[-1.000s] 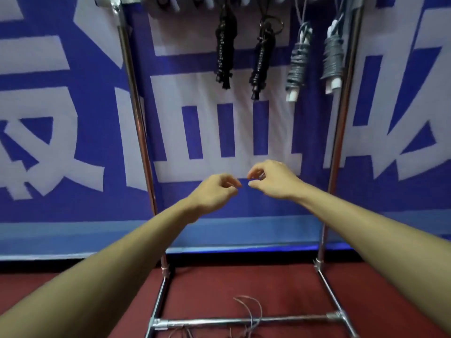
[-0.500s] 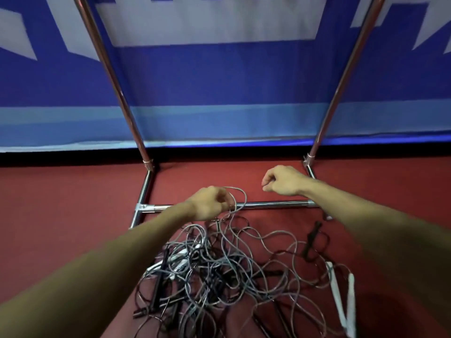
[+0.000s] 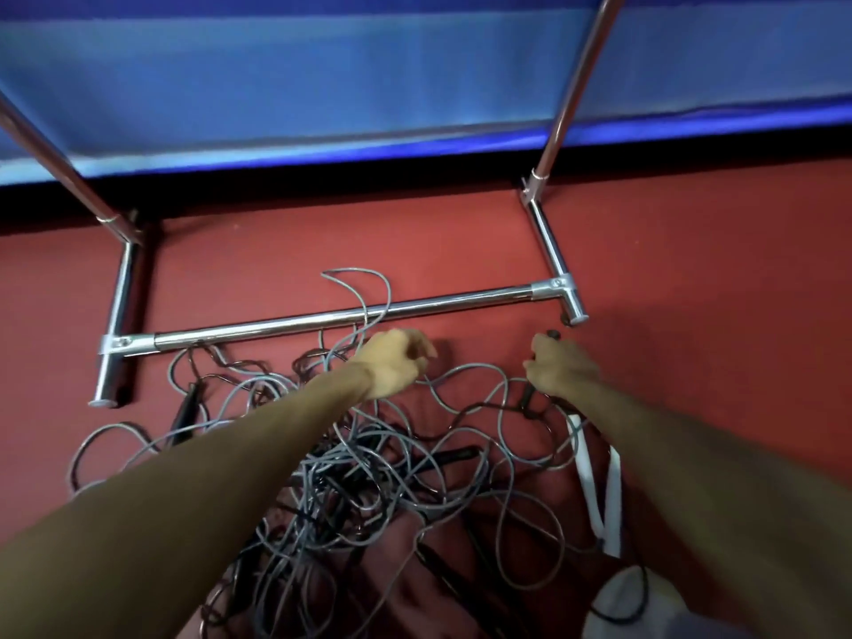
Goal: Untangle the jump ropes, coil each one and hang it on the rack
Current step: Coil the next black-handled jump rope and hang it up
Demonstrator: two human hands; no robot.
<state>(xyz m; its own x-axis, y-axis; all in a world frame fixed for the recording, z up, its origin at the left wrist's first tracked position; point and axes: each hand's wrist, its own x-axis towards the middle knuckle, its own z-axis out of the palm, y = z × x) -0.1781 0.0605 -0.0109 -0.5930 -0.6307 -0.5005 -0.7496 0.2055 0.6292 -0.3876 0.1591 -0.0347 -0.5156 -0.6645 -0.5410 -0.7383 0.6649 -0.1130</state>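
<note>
A tangled heap of grey and dark jump ropes (image 3: 369, 458) lies on the red floor in front of the chrome rack's base bar (image 3: 341, 318). One grey loop drapes over that bar. My right hand (image 3: 560, 368) is closed around a black rope handle (image 3: 528, 401), whose top end sticks out above my fist. My left hand (image 3: 396, 368) hovers over the pile near a grey cord, fingers curled; whether it grips the cord I cannot tell. Two white handles (image 3: 594, 491) lie at the right of the heap. Another black handle (image 3: 186, 410) lies at the left.
The rack's two chrome uprights (image 3: 565, 103) rise from feet (image 3: 108, 385) on the floor, against a blue banner wall (image 3: 322, 76). Red floor stretches to the left and right of the pile. A grey cloth shape (image 3: 627, 597) shows at the bottom right.
The view dropped from the hung ropes at the rack's top down to the floor pile. Both hands lowered to the heap; my right hand took hold of a black handle.
</note>
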